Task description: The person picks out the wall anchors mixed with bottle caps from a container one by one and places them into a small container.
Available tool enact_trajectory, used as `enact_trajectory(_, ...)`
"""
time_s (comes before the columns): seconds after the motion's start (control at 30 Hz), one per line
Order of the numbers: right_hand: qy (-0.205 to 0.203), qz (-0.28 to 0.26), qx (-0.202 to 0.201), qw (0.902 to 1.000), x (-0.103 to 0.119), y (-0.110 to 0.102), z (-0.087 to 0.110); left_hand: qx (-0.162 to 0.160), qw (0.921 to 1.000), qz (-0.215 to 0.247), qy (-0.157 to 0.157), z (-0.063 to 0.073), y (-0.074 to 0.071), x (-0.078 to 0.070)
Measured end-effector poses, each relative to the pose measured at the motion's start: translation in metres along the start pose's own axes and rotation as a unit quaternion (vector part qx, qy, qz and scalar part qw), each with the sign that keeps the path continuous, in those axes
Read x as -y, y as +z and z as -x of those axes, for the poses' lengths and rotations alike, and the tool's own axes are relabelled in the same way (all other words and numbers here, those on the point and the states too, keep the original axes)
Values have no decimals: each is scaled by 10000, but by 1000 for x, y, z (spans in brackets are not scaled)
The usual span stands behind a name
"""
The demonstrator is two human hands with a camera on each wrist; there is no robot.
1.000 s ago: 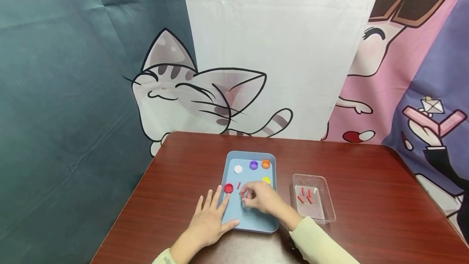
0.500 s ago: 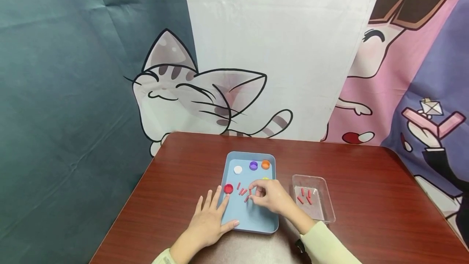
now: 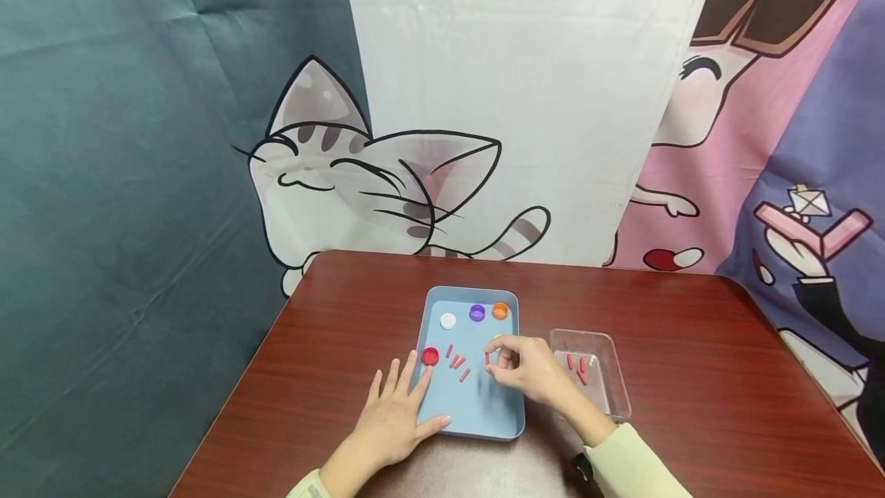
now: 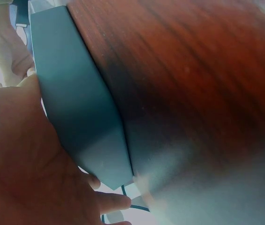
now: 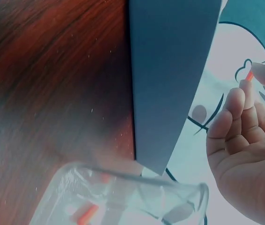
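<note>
My right hand (image 3: 528, 366) pinches a small red stick (image 3: 487, 358) between thumb and index finger, above the right part of a blue tray (image 3: 477, 423). In the right wrist view the stick's orange-red end (image 5: 250, 75) shows between the fingertips. My left hand (image 3: 392, 415) lies with fingers spread across the tray's left edge, holding nothing. Several loose red sticks (image 3: 465, 375) lie mid-tray, right of a round red cap (image 3: 430, 356). In the left wrist view the left palm (image 4: 34, 150) sits beside the tray's wall (image 4: 71, 79).
White (image 3: 448, 321), purple (image 3: 477, 313) and orange caps (image 3: 500, 310) stand at the tray's far end. A yellow cap (image 3: 496, 337) is mostly behind the right hand. To the right, a clear plastic box (image 3: 618, 363) with red sticks stands on the brown table (image 3: 698, 375).
My right hand has moved right across the tray, away from the loose sticks, with the red stick still pinched. More of the loose sticks now show. The left hand has stayed put.
</note>
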State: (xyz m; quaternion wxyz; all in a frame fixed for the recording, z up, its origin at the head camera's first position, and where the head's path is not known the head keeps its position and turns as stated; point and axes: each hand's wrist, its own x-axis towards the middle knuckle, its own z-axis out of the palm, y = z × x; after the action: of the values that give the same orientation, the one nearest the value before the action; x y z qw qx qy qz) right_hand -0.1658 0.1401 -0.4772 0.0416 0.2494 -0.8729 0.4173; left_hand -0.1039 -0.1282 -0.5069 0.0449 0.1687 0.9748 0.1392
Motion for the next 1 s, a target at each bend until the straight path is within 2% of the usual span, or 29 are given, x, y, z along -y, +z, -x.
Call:
enact_trajectory(0.67, -38, -35, -466, 9989, -11, -27, 17, 97, 10000, -12, -13, -1, 0, 1)
enact_trajectory(1.0, 403, 28, -481, 9980, -14, -45, 27, 84, 10000, 14, -10, -1, 0, 1)
